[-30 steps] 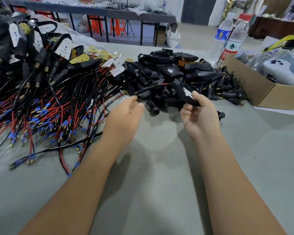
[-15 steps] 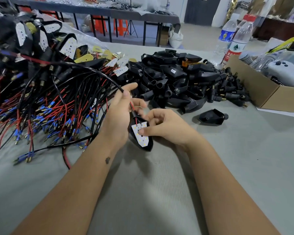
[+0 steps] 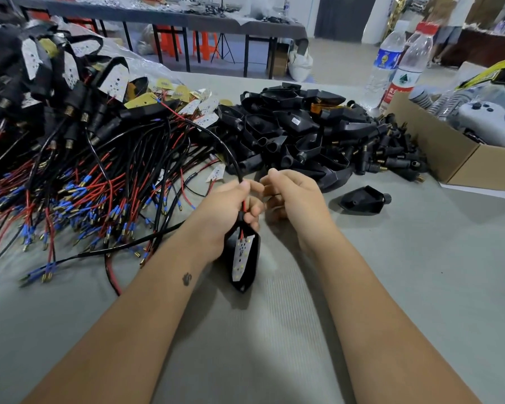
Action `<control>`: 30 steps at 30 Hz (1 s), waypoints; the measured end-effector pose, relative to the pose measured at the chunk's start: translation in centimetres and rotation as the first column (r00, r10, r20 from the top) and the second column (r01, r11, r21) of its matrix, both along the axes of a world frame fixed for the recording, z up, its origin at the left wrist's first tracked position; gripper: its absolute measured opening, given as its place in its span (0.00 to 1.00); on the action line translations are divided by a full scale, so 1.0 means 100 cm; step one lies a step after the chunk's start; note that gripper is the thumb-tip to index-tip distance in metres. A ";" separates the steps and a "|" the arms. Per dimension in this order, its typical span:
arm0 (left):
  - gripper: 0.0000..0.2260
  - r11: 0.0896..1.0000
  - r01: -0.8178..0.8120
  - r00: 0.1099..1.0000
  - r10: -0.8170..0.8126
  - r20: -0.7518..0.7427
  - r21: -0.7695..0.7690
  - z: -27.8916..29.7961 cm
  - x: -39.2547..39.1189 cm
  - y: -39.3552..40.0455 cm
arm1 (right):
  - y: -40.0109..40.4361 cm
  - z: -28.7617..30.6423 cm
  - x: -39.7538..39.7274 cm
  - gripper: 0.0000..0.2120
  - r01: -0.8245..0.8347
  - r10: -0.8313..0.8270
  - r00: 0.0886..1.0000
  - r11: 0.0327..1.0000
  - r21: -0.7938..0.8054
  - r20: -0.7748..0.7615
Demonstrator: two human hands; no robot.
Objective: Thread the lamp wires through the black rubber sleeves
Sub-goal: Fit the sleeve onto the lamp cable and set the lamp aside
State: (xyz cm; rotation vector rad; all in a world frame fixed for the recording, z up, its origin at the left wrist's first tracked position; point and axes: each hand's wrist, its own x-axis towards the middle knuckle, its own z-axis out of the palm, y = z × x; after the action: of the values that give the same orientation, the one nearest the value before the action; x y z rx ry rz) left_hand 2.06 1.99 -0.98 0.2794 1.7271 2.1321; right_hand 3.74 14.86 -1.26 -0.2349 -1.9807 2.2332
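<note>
My left hand [image 3: 231, 208] grips the neck of a black lamp housing [image 3: 244, 258] that hangs tip down, with its white LED board facing me. Red wires leave the neck at my fingers and run into a black rubber sleeve [image 3: 231, 153], which arcs up and left into the wire pile. My right hand [image 3: 295, 196] sits just right of the left one with its fingers curled, thumb on top. A thin dark line shows at its fingertips; I cannot tell whether it pinches anything.
A tangle of red and black wires [image 3: 99, 185] with blue terminals covers the left of the grey table. A heap of black housings [image 3: 303, 132] lies behind my hands, one loose housing [image 3: 365, 199] to the right. A cardboard box [image 3: 449, 158] and two water bottles [image 3: 391, 56] stand far right.
My right hand has let go of the lamp housing and moved up beside the left fingertips. The housing now hangs from my left hand alone, turned tip down.
</note>
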 end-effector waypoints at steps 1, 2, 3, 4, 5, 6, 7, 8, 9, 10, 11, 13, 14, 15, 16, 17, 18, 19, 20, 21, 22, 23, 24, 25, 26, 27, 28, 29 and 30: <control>0.12 1.000 0.006 1.000 -0.006 -0.003 -0.008 0.000 0.001 0.000 | 0.000 -0.001 0.000 0.14 0.009 -0.009 1.000 1.000 0.003 -0.016; 0.12 1.000 0.016 1.000 -0.016 -0.011 -0.022 -0.001 0.002 0.000 | -0.001 -0.001 0.000 0.14 -0.007 0.007 0.999 1.000 -0.008 -0.033; 0.12 0.999 0.028 0.999 -0.029 -0.026 -0.046 -0.002 0.002 0.000 | -0.002 -0.001 0.001 0.14 -0.042 0.041 0.998 0.999 -0.025 -0.053; 0.13 0.996 0.041 0.998 -0.045 -0.045 -0.076 -0.002 0.003 0.001 | -0.004 -0.001 0.001 0.13 -0.084 0.081 0.994 0.996 -0.040 -0.075; 0.13 0.993 0.051 0.996 -0.058 -0.062 -0.108 -0.003 0.004 0.002 | -0.006 -0.002 0.001 0.12 -0.118 0.114 0.989 0.992 -0.038 -0.090; 0.13 0.989 0.054 0.995 -0.065 -0.075 -0.139 -0.003 0.003 0.002 | -0.008 -0.002 0.001 0.12 -0.138 0.136 0.986 0.990 -0.020 -0.098; 0.12 0.985 0.051 0.994 -0.065 -0.085 -0.163 -0.003 0.003 0.002 | -0.009 -0.003 0.001 0.11 -0.144 0.143 0.984 0.990 0.002 -0.101; 0.11 0.983 0.049 0.994 -0.066 -0.092 -0.179 -0.003 0.002 0.002 | -0.009 -0.004 0.001 0.11 -0.139 0.141 0.985 0.990 0.019 -0.103; 0.11 0.981 0.053 0.993 -0.072 -0.094 -0.188 -0.004 0.002 0.002 | -0.009 -0.004 0.001 0.10 -0.129 0.131 0.986 0.991 0.027 -0.100; 0.13 0.980 0.063 0.993 -0.082 -0.090 -0.190 -0.004 0.002 0.002 | -0.009 -0.005 0.001 0.10 -0.116 0.119 0.988 0.993 0.030 -0.096; 0.14 0.980 0.074 0.992 -0.090 -0.083 -0.182 -0.004 0.002 0.002 | -0.009 -0.004 0.001 0.10 -0.098 0.100 0.991 0.995 0.031 -0.089; 0.14 0.986 0.077 0.994 -0.087 -0.065 -0.148 -0.004 0.001 0.002 | -0.009 -0.002 0.000 0.10 -0.018 0.024 0.997 0.997 0.079 -0.077; 0.13 0.989 0.068 0.996 -0.075 -0.054 -0.128 -0.004 0.001 0.003 | -0.007 -0.001 0.000 0.10 0.036 -0.026 0.996 0.991 0.127 -0.082; 0.12 0.992 0.053 0.997 -0.058 -0.041 -0.113 -0.003 0.001 0.003 | -0.005 0.001 -0.001 0.09 0.087 -0.071 0.993 0.981 0.172 -0.096; 0.12 0.994 0.036 0.999 -0.039 -0.027 -0.099 -0.003 0.001 0.004 | -0.002 0.004 -0.001 0.09 0.130 -0.108 0.987 0.970 0.204 -0.116; 0.12 0.996 0.017 1.000 -0.019 -0.015 -0.087 -0.004 0.001 0.005 | 0.002 0.007 -0.001 0.09 0.170 -0.143 0.981 0.960 0.222 -0.132; 0.12 0.997 0.000 1.000 -0.001 -0.008 -0.078 -0.004 0.001 0.006 | 0.009 0.011 -0.002 0.09 0.212 -0.181 0.972 0.949 0.233 -0.148; 0.11 0.997 -0.012 1.000 0.012 -0.008 -0.074 -0.004 0.000 0.006 | 0.018 0.016 -0.003 0.09 0.262 -0.227 0.960 0.935 0.239 -0.163; 0.11 0.997 -0.022 1.000 0.021 -0.012 -0.073 -0.003 0.000 0.007 | 0.030 0.021 -0.005 0.10 0.321 -0.283 0.943 0.915 0.244 -0.177; 0.11 0.997 -0.029 0.999 0.028 -0.017 -0.073 -0.003 -0.001 0.007 | 0.042 0.027 -0.007 0.10 0.386 -0.346 0.919 0.887 0.252 -0.191; 0.11 0.997 -0.033 0.999 0.032 -0.021 -0.069 -0.002 -0.001 0.008 | 0.059 0.032 -0.011 0.10 0.453 -0.410 0.889 0.852 0.264 -0.203; 0.11 0.997 -0.035 0.999 0.034 -0.022 -0.067 -0.002 -0.002 0.008 | 0.075 0.036 -0.015 0.10 0.511 -0.469 0.859 0.813 0.278 -0.207; 0.11 0.997 -0.036 0.999 0.034 -0.023 -0.068 -0.003 -0.002 0.008 | 0.092 0.039 -0.019 0.09 0.558 -0.521 0.830 0.773 0.303 -0.200; 0.11 0.997 -0.035 0.999 0.033 -0.026 -0.071 -0.003 -0.002 0.009 | 0.110 0.040 -0.023 0.08 0.590 -0.568 0.804 0.724 0.358 -0.178; 0.11 0.997 -0.035 0.999 0.033 -0.027 -0.069 -0.004 -0.002 0.010 | 0.129 0.038 -0.027 0.09 0.597 -0.609 0.781 0.663 0.451 -0.138; 0.11 0.997 -0.036 0.999 0.035 -0.027 -0.064 -0.004 -0.002 0.010 | 0.145 0.035 -0.031 0.12 0.572 -0.640 0.763 0.607 0.551 -0.087; 0.11 0.997 -0.038 0.999 0.036 -0.029 -0.060 -0.005 -0.002 0.010 | 0.161 0.031 -0.033 0.15 0.537 -0.657 0.753 0.571 0.621 -0.046; 0.11 0.997 -0.039 0.999 0.037 -0.034 -0.063 -0.005 -0.002 0.010 | 0.173 0.026 -0.034 0.18 0.508 -0.662 0.749 0.554 0.659 -0.020; 0.11 0.997 -0.039 0.999 0.036 -0.041 -0.071 -0.006 -0.002 0.010 | 0.184 0.020 -0.035 0.20 0.487 -0.659 0.752 0.551 0.678 -0.005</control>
State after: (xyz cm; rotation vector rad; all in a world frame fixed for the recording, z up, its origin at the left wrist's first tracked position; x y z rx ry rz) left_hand 1.89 2.96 -1.58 0.2724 1.8410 2.0987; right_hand 0.19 33.28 0.78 -0.9615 -2.2094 1.0574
